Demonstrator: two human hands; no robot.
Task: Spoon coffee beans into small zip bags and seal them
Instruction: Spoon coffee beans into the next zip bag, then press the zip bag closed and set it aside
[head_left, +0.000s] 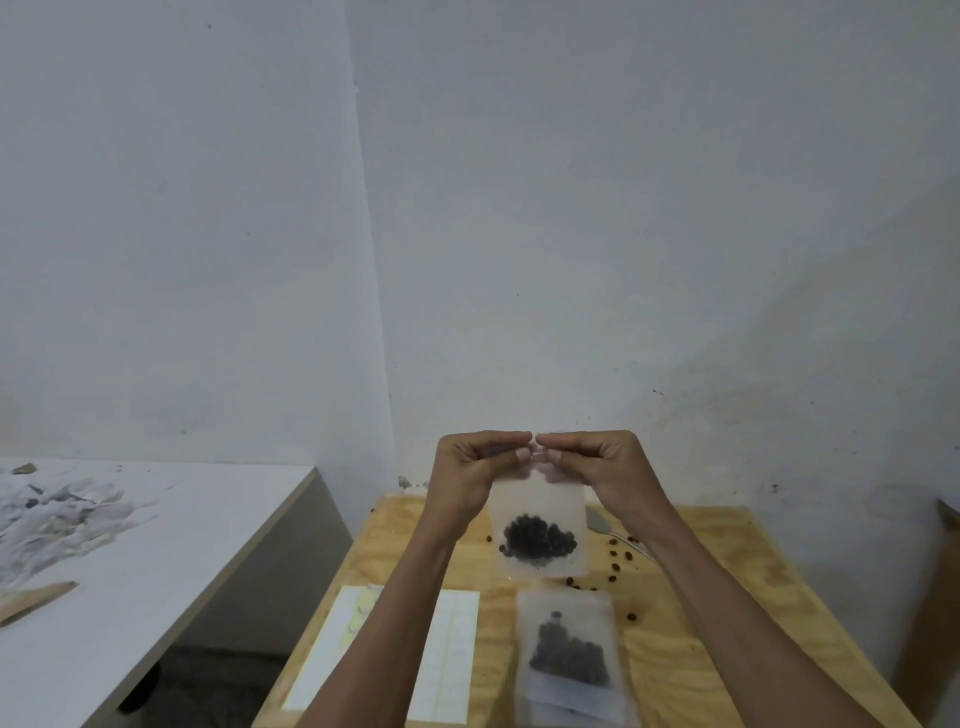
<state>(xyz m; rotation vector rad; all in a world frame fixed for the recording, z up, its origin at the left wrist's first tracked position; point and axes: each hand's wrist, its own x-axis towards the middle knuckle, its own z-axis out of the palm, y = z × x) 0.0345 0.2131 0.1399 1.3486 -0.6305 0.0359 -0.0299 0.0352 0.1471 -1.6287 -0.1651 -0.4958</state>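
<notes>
Evidently the sealing step is in hand: the left hand (475, 467) and right hand (597, 465) each pinch the top strip of a bag (540, 530) of beans, held in the air above the counter (727, 613). Next, I judge, the fingers must press along the zip. Below the bag lies a filled bag (569, 654); loose beans (615, 556) scatter right, near the counter's edge.
</notes>
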